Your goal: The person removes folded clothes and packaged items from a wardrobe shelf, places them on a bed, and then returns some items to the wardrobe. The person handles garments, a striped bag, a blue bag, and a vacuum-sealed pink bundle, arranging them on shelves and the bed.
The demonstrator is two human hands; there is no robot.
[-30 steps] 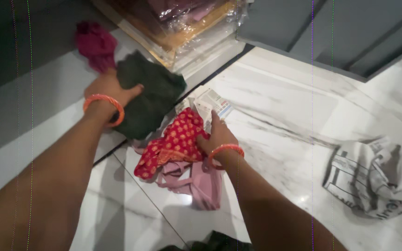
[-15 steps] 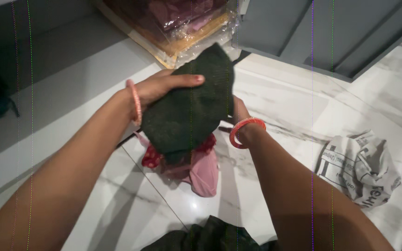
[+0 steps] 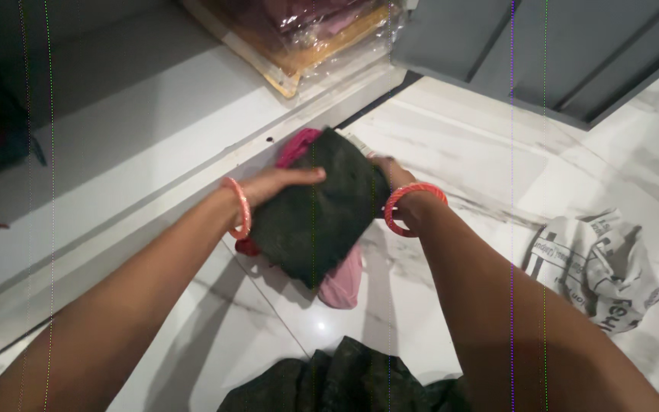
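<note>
Right now your left hand (image 3: 280, 183) and your right hand (image 3: 389, 174) both grip the folded dark green cloth (image 3: 318, 206), one on each side edge. Your left hand's fingers lie flat across the top of the cloth with the thumb out of sight behind it; your right hand is mostly hidden behind the cloth's far edge, so you see little more than the wrist and its orange bangle (image 3: 413, 206). A matching bangle (image 3: 239, 207) sits on your left wrist.

You hold the cloth just above the white marble floor (image 3: 482, 160), over a small heap of clothes. From under it a pink garment (image 3: 342, 284) sticks out at the lower side, a bit of red fabric (image 3: 247, 247) shows at the left, and a magenta piece (image 3: 297, 146) peeks out at the top. These lie directly beneath the cloth and are largely covered by it.

Well to your right lies a crumpled newspaper (image 3: 600, 267). Near your knees at the bottom edge sits another dark green cloth heap (image 3: 345, 381). Beyond your hands, a plastic-wrapped package (image 3: 306, 34) rests on the raised white ledge (image 3: 139, 130), beside a grey panelled door (image 3: 543, 53).
</note>
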